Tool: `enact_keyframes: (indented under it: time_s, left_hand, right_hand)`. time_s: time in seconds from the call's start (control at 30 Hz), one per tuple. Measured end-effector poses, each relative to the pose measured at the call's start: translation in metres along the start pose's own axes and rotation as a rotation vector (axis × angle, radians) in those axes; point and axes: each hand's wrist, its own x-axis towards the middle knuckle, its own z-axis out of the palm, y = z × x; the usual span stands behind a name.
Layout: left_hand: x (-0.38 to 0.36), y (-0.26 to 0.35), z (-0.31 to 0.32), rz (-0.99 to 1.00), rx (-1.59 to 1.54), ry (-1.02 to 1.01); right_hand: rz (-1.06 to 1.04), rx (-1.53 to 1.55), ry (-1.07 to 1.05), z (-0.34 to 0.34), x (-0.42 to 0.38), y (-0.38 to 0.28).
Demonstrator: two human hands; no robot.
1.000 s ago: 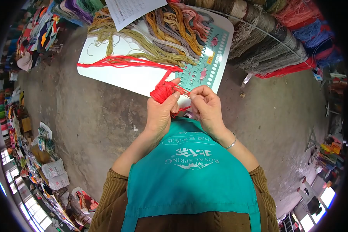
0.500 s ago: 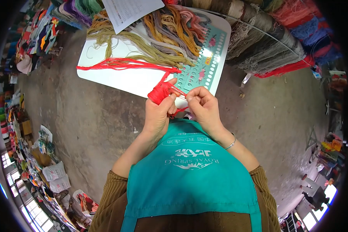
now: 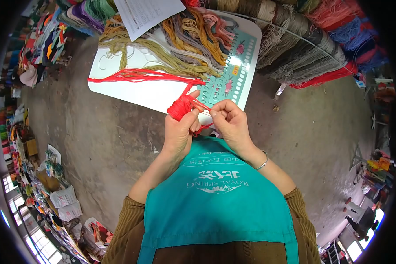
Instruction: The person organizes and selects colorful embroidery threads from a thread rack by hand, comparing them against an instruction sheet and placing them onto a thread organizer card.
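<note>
A bundle of red thread is wound around the fingers of my left hand, whose thumb presses against it. My right hand pinches strands of the same thread between thumb and forefinger, just right of the bundle. Short red strands stretch between the two hands, and a tail hangs below them. Beyond my hands, a long loose hank of red thread lies across the white table. Its right end reaches down toward the wound bundle. A green perforated card with flower prints lies under the thread ends.
Olive, mustard, grey and pink thread hanks cover the table's far part, with a printed paper sheet on top. A rack of hanging yarn stands at the right. White sacks sit at lower left. Another person appears at far lower right.
Very little differs. Both hands keep their hold on the red thread, and the strands between them have shifted slightly. The view has moved a touch.
</note>
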Motion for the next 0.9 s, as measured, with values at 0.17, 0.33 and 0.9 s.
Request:
enact_keyframes:
  time_s: [0.17,0.33,0.9]
  left_hand:
    - [-0.0005,0.0002,0.0009,-0.001,-0.001,0.001]
    - [-0.0002,0.0005,0.0014,-0.001,0.003,0.003]
    - [-0.0006,0.0017,0.0026,-0.015,-0.045,-0.022]
  right_hand:
    - [-0.009,-0.006,-0.002,-0.0006,0.0003,0.0007]
    - [-0.036,0.0,-0.014,-0.0014,0.0011,0.0036]
    - [-0.011,0.01,-0.028,-0.0041,0.0012,0.0042]
